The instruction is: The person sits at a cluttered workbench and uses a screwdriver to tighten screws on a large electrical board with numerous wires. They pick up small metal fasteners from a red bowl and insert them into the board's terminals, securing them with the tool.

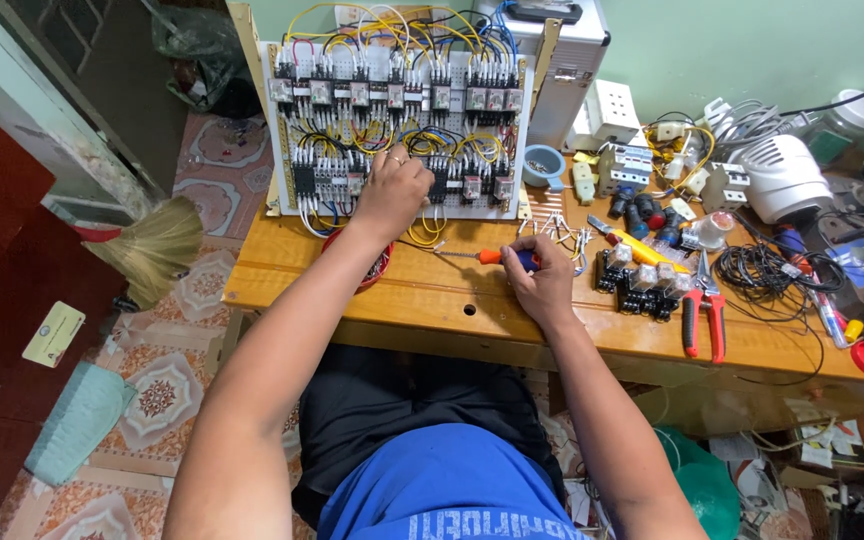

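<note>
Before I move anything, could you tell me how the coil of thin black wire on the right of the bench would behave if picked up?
The coil of black wire looks loosely wound with no tie visible, so it would probably sag and spread. Its thin strands suggest it is floppy and light. It lies close to the red-handled pliers and other clutter, so it may snag.

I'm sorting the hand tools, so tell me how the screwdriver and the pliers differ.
The screwdriver is held in the right hand; the pliers lie untouched on the table. The screwdriver is a single thin shaft with an orange and blue handle; the pliers have two red handles, spread apart. The screwdriver lies crosswise; the pliers point away from the person. Both are over the wooden table.
</note>
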